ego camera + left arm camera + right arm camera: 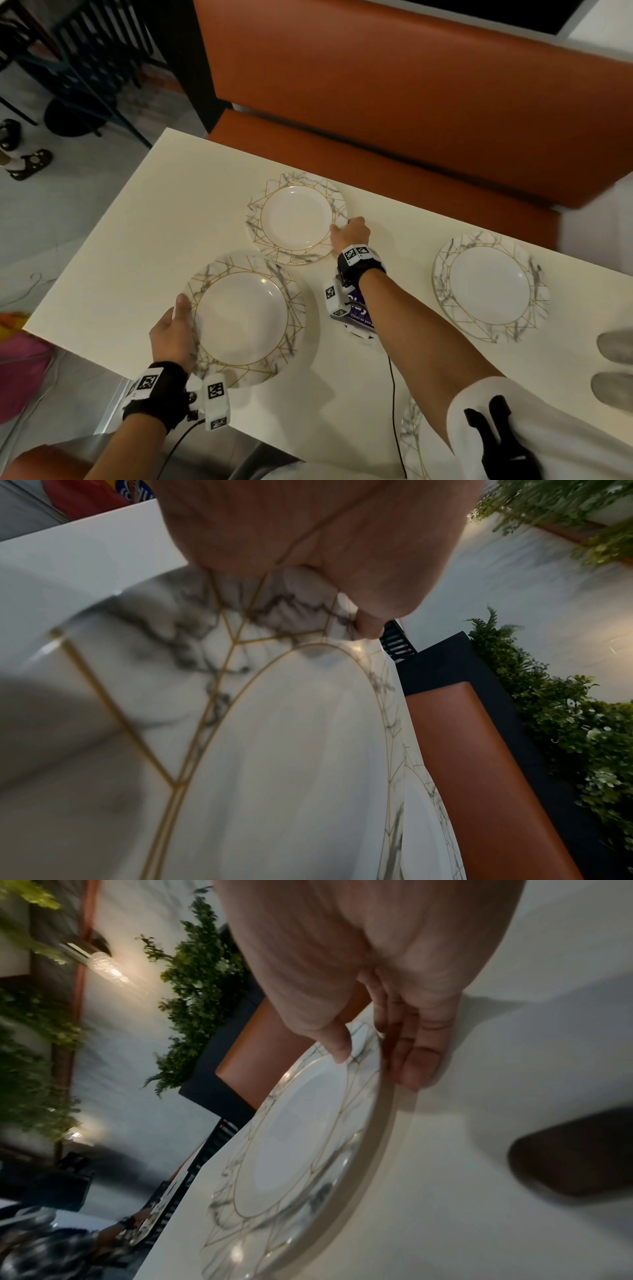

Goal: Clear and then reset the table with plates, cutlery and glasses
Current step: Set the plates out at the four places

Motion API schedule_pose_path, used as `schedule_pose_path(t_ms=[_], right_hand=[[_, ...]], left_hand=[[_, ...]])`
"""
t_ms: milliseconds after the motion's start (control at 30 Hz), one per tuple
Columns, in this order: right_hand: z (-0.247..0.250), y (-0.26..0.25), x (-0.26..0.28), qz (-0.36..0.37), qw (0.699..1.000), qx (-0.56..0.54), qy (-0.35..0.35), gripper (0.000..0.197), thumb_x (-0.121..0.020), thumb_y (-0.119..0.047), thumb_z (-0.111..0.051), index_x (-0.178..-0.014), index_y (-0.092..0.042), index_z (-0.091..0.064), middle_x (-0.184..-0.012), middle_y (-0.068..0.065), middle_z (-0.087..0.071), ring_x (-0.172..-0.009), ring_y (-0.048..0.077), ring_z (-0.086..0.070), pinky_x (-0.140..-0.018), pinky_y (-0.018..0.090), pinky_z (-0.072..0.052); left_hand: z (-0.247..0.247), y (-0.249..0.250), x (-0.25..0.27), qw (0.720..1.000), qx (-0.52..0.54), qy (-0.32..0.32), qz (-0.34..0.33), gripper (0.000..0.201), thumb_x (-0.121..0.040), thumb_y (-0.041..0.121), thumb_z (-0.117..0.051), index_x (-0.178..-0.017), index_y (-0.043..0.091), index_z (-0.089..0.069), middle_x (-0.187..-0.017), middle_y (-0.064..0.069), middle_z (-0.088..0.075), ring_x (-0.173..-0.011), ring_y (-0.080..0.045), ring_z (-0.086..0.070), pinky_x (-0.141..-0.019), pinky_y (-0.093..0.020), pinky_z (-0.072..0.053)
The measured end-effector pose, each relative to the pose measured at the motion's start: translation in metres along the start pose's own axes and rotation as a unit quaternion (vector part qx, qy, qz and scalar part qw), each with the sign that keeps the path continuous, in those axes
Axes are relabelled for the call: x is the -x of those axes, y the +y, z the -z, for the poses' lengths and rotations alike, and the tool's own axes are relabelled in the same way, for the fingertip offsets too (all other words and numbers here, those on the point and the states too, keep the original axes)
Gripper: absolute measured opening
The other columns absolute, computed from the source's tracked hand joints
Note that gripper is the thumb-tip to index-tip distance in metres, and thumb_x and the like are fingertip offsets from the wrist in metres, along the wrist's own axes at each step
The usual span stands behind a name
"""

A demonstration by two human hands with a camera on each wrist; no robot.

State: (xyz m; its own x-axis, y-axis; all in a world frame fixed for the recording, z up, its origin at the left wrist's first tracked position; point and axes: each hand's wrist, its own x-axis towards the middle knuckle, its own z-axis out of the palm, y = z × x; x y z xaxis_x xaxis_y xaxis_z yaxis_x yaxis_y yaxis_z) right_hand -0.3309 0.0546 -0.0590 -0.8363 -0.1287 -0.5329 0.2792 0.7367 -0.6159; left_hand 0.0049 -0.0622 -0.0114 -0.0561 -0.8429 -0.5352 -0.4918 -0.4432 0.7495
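Marble-patterned plates with gold lines lie on a cream table. My left hand grips the left rim of the near plate, thumb on top; the left wrist view shows this plate close under my left hand. My right hand pinches the right rim of the far plate. In the right wrist view the thumb lies on the far plate and the fingers curl under its edge. A third plate lies at the right. Part of another plate shows under my right arm.
An orange bench seat runs along the far side of the table. A purple printed card lies on the table under my right wrist. Grey shoes show at the right edge. A dark chair and sandalled feet stand at the far left.
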Motion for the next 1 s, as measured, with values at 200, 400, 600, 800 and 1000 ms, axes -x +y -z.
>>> schedule_pose_path(t_ms=[200, 400, 600, 800, 1000], right_hand=[[0.011, 0.023, 0.050, 0.169, 0.983, 0.042, 0.056, 0.028, -0.090, -0.007, -0.060, -0.116, -0.016, -0.058, -0.118, 0.005, -0.057, -0.109, 0.020, -0.055, -0.085, 0.025, -0.050], [-0.020, 0.065, 0.125, 0.231, 0.968, 0.028, -0.088, 0.029, -0.097, -0.018, -0.061, -0.125, -0.010, -0.059, -0.119, 0.005, -0.063, -0.106, 0.016, -0.061, -0.082, 0.018, -0.048], [-0.045, 0.103, 0.164, 0.145, 0.986, 0.021, -0.083, 0.040, -0.098, -0.011, -0.057, -0.136, -0.004, -0.052, -0.129, 0.016, -0.063, -0.121, 0.031, -0.060, -0.093, 0.031, -0.048], [-0.066, 0.132, 0.196, 0.100, 0.993, -0.023, -0.054, 0.044, -0.099, -0.013, -0.055, -0.141, -0.015, -0.045, -0.140, 0.014, -0.057, -0.125, 0.031, -0.059, -0.103, 0.041, -0.051], [-0.086, 0.146, 0.223, 0.119, 0.992, 0.048, -0.021, 0.048, -0.095, -0.008, -0.061, -0.141, -0.010, -0.050, -0.129, 0.012, -0.052, -0.118, 0.029, -0.056, -0.104, 0.037, -0.047]], left_hand=[[-0.002, 0.003, 0.000, 0.999, 0.016, -0.029, -0.002, 0.045, -0.102, 0.049, -0.056, -0.122, 0.011, -0.070, -0.110, -0.012, -0.072, -0.105, -0.032, -0.067, -0.093, -0.039, -0.051], [0.000, 0.003, -0.008, 0.995, -0.019, -0.094, -0.011, 0.056, -0.102, 0.054, -0.050, -0.126, 0.007, -0.068, -0.127, -0.029, -0.064, -0.116, -0.047, -0.062, -0.102, -0.055, -0.048], [0.001, -0.002, -0.027, 0.982, -0.101, -0.153, -0.046, 0.033, -0.103, 0.033, -0.056, -0.113, 0.001, -0.059, -0.077, -0.012, -0.060, -0.064, -0.026, -0.055, -0.064, -0.046, -0.050], [0.017, -0.024, -0.056, 0.934, -0.260, -0.192, -0.153, 0.024, -0.096, 0.028, -0.069, -0.114, 0.014, -0.061, -0.106, -0.006, -0.065, -0.096, -0.030, -0.062, -0.084, -0.035, -0.045], [0.028, -0.035, -0.074, 0.895, -0.340, -0.198, -0.210, 0.037, -0.094, 0.026, -0.072, -0.127, 0.010, -0.065, -0.117, -0.010, -0.066, -0.099, -0.023, -0.057, -0.094, -0.034, -0.046]])
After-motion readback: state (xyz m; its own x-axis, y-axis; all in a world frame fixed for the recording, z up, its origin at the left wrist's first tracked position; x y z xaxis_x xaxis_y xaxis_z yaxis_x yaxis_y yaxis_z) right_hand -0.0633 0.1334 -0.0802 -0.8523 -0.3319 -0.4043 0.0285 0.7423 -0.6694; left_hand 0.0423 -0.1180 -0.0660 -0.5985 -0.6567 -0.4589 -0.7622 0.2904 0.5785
